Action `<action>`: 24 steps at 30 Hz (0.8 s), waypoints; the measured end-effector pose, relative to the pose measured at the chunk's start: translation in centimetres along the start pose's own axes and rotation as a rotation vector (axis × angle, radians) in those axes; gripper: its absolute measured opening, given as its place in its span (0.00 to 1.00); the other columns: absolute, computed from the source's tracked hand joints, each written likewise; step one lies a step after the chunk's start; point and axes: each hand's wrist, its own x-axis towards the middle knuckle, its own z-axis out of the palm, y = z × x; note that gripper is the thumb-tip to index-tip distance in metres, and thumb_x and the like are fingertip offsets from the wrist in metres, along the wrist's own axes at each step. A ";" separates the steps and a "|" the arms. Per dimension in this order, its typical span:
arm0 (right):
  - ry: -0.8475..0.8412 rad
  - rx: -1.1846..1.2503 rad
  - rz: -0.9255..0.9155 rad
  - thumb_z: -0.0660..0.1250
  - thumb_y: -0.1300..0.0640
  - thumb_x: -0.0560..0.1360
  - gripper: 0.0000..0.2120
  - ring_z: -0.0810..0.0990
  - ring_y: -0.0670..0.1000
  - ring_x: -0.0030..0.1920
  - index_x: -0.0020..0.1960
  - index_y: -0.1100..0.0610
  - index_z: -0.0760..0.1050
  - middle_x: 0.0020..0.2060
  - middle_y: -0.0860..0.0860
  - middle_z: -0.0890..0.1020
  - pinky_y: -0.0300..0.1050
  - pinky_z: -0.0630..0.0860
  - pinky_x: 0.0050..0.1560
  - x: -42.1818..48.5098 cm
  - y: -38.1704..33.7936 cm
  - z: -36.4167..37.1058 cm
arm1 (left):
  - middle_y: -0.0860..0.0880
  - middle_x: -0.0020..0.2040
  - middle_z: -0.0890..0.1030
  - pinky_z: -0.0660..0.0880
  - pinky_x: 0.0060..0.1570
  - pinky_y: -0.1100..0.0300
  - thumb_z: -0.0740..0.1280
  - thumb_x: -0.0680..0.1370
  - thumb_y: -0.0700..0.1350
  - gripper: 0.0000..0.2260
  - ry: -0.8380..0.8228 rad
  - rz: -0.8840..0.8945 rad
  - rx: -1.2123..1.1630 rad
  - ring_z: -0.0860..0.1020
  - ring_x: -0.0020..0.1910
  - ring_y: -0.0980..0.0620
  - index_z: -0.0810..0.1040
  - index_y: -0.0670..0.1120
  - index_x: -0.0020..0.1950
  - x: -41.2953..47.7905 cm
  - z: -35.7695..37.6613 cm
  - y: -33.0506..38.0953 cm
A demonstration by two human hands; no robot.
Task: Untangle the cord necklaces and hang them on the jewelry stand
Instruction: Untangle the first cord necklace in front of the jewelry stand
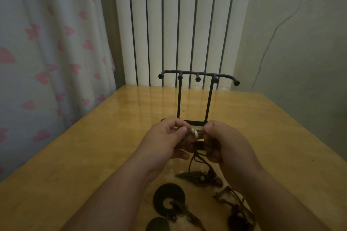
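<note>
While both hands work above the wooden surface (pixel 97 155), untangling step judged in hand; hanging not yet begun, all five pegs of the black jewelry stand (pixel 197 78) bare. Left hand (pixel 165 140) raised in front of the stand's base, grip pinched between thumb and forefinger on cord beside two pale beads (pixel 194 131). Right hand (pixel 223 142) level with it, just opposite, grip clenched on the bundled brown cords (pixel 195 161). Cords trailing down from both hands to a dark leaf-shaped pendant (pixel 189 175) lying on the surface. Further necklaces nearer the wearer: a black ring-shaped disc pendant (pixel 169 198) at left, a knotted brown pendant (pixel 238 210) at right. Forearms converging, wrists lifted. Next move judged to call for separating one cord from the bundle, gently, then lifting the loop to a peg.
</note>
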 end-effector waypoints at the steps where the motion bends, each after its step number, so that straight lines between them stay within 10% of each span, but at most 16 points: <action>1: 0.012 0.016 0.013 0.59 0.62 0.79 0.12 0.72 0.44 0.29 0.38 0.56 0.74 0.31 0.50 0.77 0.38 0.69 0.28 0.0 0.0 0.0 | 0.48 0.42 0.84 0.77 0.39 0.58 0.63 0.82 0.40 0.08 -0.014 0.005 -0.002 0.83 0.40 0.51 0.81 0.48 0.52 0.0 0.0 0.0; 7: 0.063 0.541 0.062 0.55 0.57 0.81 0.11 0.64 0.47 0.28 0.40 0.57 0.69 0.41 0.56 0.84 0.46 0.59 0.32 -0.2 -0.3 -0.4 | 0.47 0.38 0.82 0.75 0.35 0.59 0.63 0.81 0.37 0.08 -0.007 -0.011 -0.052 0.80 0.36 0.52 0.80 0.47 0.53 0.1 -0.1 0.0; 14: 0.314 0.045 -0.037 0.57 0.54 0.83 0.12 0.76 0.32 0.33 0.49 0.57 0.77 0.42 0.49 0.78 0.26 0.68 0.24 0.2 0.2 -0.1 | 0.51 0.43 0.85 0.74 0.39 0.60 0.65 0.80 0.38 0.07 0.058 0.039 0.101 0.81 0.41 0.54 0.78 0.50 0.51 -0.1 -0.2 0.3; 19: 0.403 -0.214 -0.184 0.60 0.49 0.81 0.09 0.75 0.37 0.44 0.48 0.48 0.79 0.44 0.45 0.80 0.34 0.69 0.35 0.6 1.1 -0.7 | 0.55 0.44 0.86 0.78 0.52 0.57 0.68 0.79 0.39 0.07 0.076 0.114 0.275 0.83 0.45 0.60 0.78 0.52 0.49 -0.3 -0.5 0.8; 24: 0.403 -0.240 -0.206 0.60 0.50 0.81 0.09 0.76 0.39 0.43 0.44 0.45 0.76 0.38 0.45 0.79 0.38 0.72 0.37 0.5 1.4 -0.7 | 0.55 0.41 0.86 0.76 0.44 0.64 0.70 0.77 0.39 0.06 0.077 0.149 0.279 0.84 0.42 0.61 0.78 0.51 0.47 -0.6 -0.4 1.3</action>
